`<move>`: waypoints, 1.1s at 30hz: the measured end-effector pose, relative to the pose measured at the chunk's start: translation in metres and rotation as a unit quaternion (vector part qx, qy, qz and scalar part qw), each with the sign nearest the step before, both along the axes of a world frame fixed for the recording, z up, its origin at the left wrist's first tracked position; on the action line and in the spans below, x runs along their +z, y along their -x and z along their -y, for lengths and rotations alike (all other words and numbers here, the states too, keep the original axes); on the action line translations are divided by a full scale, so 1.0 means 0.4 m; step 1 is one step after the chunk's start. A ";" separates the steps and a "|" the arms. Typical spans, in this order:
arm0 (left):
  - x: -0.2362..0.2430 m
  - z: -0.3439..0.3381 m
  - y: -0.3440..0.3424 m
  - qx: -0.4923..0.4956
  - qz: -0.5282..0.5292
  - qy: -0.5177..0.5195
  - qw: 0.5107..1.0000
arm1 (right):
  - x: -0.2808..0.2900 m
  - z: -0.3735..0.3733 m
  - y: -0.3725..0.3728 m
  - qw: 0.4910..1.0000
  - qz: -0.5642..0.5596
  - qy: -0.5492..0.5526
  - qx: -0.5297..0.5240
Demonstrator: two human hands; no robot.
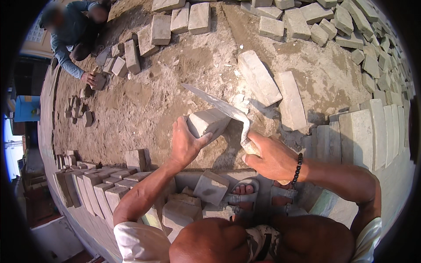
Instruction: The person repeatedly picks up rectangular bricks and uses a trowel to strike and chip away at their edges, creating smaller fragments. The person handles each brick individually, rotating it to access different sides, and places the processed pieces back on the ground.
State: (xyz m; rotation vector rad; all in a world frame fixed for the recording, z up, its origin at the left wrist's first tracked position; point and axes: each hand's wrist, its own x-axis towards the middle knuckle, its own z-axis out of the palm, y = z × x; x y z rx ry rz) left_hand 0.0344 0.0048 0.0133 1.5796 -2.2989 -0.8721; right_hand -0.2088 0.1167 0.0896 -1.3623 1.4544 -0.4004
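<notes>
My left hand (185, 142) is closed round a grey brick (206, 121), its thumb along the near side. The brick is held up off the sandy ground and tilted. In my right hand (274, 158) is the handle of a trowel (223, 107). The trowel's pointed metal blade reaches up and left, passing over the far edge of the held brick. Whether blade and brick touch I cannot tell. Just beyond the trowel lie two long grey blocks, one pale block (259, 78) and one narrower block (291, 101).
A big heap of loose bricks (370, 65) fills the far right. Stacked bricks (103, 186) stand at my near left, and upright slabs (364, 131) at my right. A row of bricks (161, 30) runs along the far side. At the far left a co-worker's hand (90, 79) touches a brick.
</notes>
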 end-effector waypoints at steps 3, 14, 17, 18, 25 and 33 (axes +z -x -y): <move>-0.010 -0.007 -0.007 0.001 -0.018 -0.008 1.000 | -0.004 -0.013 -0.017 0.998 -0.024 -0.026 0.049; -0.014 -0.035 -0.062 -0.059 0.011 0.039 0.997 | -0.123 0.015 -0.039 0.998 -0.053 -0.015 0.015; 0.009 -0.030 -0.056 -0.085 0.042 0.043 0.995 | -0.132 -0.023 -0.075 0.995 -0.060 -0.040 0.070; 0.014 -0.029 -0.049 -0.086 0.058 0.032 0.994 | -0.189 -0.037 -0.067 0.995 -0.069 -0.055 0.052; 0.028 -0.017 -0.072 -0.098 0.147 0.006 0.984 | -0.260 0.023 -0.004 0.986 -0.093 -0.138 -0.010; 0.018 -0.035 -0.089 -0.127 0.170 0.013 0.977 | -0.313 0.011 -0.018 0.978 -0.073 -0.192 -0.035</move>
